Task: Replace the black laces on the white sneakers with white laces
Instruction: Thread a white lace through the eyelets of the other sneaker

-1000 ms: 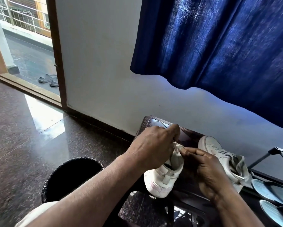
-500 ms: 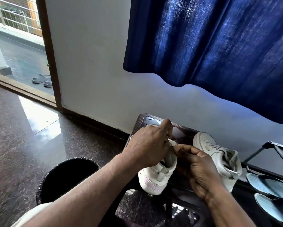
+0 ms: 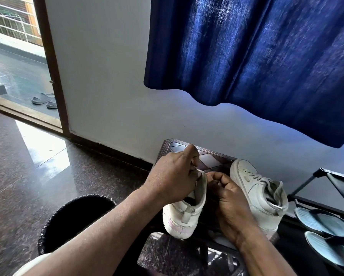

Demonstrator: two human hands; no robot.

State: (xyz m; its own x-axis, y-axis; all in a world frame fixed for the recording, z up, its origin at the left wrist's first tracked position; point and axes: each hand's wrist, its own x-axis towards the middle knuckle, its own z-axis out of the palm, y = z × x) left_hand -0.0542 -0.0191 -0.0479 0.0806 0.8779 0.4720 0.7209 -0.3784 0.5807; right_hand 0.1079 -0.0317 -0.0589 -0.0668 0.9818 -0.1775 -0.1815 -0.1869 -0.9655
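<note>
The white sneaker (image 3: pixel 185 215) is seen from the head view between your two hands at the near edge of the bench (image 3: pixel 209 161). Its heel faces you and its long axis runs away under your left hand (image 3: pixel 175 176), whose fingers curl over the collar and hold it. Your right hand (image 3: pixel 230 198) sits just right of the opening, fingers curled tight; I cannot tell whether they pinch a lace. That hand looks nearer for threading. The second sneaker (image 3: pixel 256 193) lies further right, laced.

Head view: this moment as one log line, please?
left hand: grips held sneaker | right hand: pinches its top edge | second sneaker: laced
</note>
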